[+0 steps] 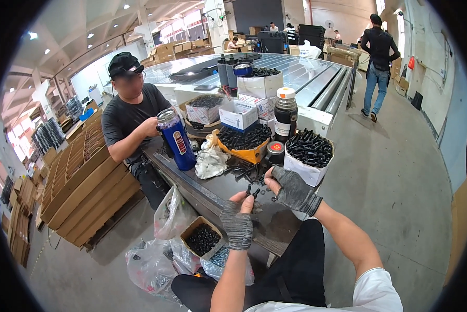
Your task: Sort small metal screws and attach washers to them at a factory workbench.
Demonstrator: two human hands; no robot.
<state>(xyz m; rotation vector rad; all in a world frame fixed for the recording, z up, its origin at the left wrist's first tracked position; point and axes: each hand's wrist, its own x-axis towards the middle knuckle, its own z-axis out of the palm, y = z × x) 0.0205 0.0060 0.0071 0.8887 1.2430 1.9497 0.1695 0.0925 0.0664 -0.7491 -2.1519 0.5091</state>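
My left hand (237,223), in a grey fingerless glove, is closed with a couple of black bolts (252,192) standing up between thumb and fingers. Just right of it, my right hand (295,191), gloved alike, has its thumb and fingertips pinched together over the table (277,229). Whatever they hold is too small or hidden to make out. Small dark rings, like washers, lie on the tabletop between my hands. Beyond my right hand stands a white box of black bolts (310,148). More loose black bolts (244,170) are strewn in front of an orange-edged box of bolts (244,138).
Across the table's left side, a co-worker (140,109) holds a blue flask (179,143). A white rag (211,160) and black thermos (285,117) stand among boxes. Below left are a carton of small black parts (203,239) and plastic bags (153,265). Another person walks at right.
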